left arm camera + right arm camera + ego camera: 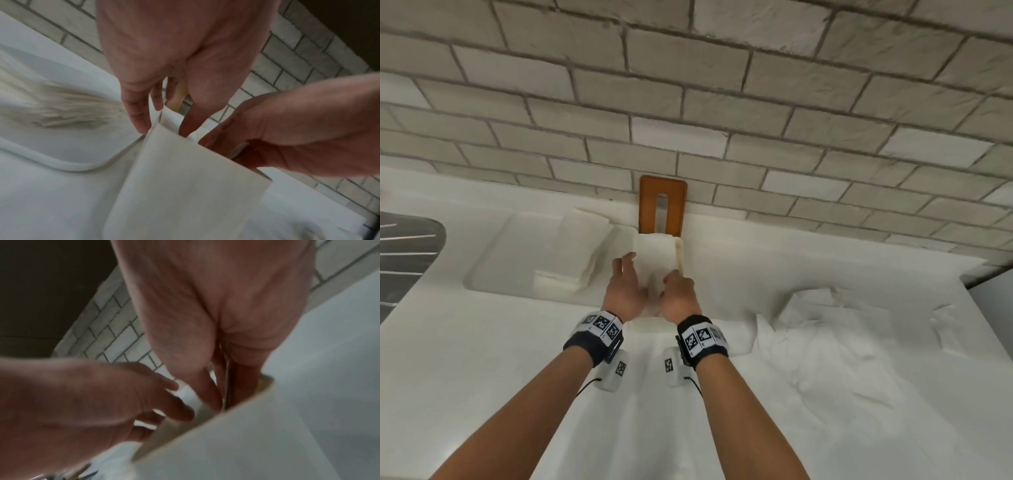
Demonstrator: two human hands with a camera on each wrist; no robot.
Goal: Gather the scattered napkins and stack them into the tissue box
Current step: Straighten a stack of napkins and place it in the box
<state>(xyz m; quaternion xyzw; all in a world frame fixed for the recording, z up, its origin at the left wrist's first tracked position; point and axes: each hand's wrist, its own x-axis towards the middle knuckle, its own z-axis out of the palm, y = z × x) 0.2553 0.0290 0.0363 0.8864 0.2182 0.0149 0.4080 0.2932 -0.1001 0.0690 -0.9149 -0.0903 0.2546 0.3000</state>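
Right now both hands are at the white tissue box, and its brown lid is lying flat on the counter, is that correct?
Not quite: the brown lid is not lying flat but stands upright against the brick wall, as the head view shows. The rest holds: the left hand and the right hand are at the white tissue box.

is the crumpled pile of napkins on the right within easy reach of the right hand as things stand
Probably yes: the crumpled napkins lie just right of the right hand with nothing between, but that hand is at the tissue box, so it must let go first.
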